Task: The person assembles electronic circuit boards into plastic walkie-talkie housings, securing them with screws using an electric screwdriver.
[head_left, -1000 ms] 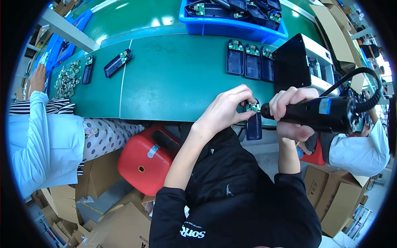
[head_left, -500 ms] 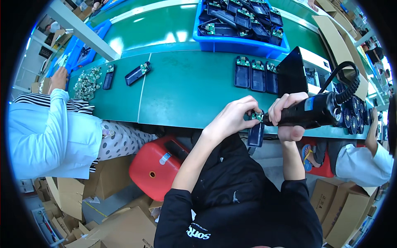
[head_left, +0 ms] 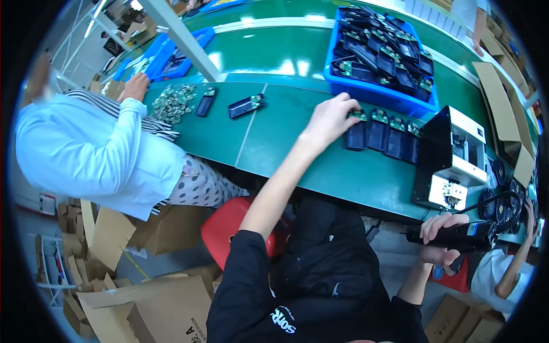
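Note:
My left hand (head_left: 331,121) reaches over the green bench, fingers closed on the circuit-board end of a dark plastic housing (head_left: 355,139). That housing lies at the left end of a row with three like it, among them a neighbouring housing (head_left: 377,132). Each has a small green circuit board at its far end. Close to the bench's front edge, my right hand (head_left: 440,235) is wrapped round a black electric screwdriver (head_left: 473,236). Its tip points left, away from the housings, and a coiled cord runs off its back end.
A blue bin (head_left: 377,94) heaped with housings stands behind the row. To its right is a black-and-white machine (head_left: 452,154). Two housings and a pile of small circuit boards (head_left: 171,104) lie left, near a co-worker in light blue (head_left: 103,151). A red stool (head_left: 226,226) stands below.
The screwdriver has come off the housing's circuit board and moved toward the lower right. My left hand has carried that housing forward to the row. The view has shifted too.

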The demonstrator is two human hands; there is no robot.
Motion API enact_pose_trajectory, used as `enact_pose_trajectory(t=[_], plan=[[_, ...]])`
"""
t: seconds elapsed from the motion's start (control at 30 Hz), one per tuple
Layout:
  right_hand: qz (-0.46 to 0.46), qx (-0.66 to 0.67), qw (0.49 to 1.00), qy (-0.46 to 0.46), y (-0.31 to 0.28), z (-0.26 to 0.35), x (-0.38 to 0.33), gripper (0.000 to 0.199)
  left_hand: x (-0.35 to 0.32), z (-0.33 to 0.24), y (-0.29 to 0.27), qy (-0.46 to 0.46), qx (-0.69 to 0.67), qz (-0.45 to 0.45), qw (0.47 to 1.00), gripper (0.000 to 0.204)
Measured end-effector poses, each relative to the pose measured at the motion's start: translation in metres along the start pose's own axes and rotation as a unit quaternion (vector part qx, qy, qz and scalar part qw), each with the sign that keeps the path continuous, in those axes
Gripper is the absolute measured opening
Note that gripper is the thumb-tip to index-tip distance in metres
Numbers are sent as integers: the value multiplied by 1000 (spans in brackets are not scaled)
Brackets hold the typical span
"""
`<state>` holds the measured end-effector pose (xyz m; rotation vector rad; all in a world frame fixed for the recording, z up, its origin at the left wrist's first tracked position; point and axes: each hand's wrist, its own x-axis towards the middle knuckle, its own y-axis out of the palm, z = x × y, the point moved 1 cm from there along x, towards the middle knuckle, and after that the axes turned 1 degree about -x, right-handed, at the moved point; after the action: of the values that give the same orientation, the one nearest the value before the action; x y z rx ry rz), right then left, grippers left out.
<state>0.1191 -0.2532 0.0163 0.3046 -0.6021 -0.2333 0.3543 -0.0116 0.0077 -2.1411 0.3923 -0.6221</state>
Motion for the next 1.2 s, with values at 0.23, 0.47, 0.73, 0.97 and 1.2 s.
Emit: enact_pose_trajectory(t=[0.23,0.47,0.73,0.97,1.2], plan=[[15,-29,999,-10,-16,2,1,70,-9,25,-45,51,-1,-35,998,36],[-25,-53,998,34,-44,12,-9,66,-57,142,-149,22,149,60,987,55],[-9,-10,1000,19,-38,27,10,65,-67,148,-145,-4,129,94,987,35],[-6,-1,996,-90,-34,76,58,67,-86,100,-124,18,127,68,989,34],[-49,-105,981,-158,-26,74,92,69,-90,42,-84,-3,58,98,994,38]])
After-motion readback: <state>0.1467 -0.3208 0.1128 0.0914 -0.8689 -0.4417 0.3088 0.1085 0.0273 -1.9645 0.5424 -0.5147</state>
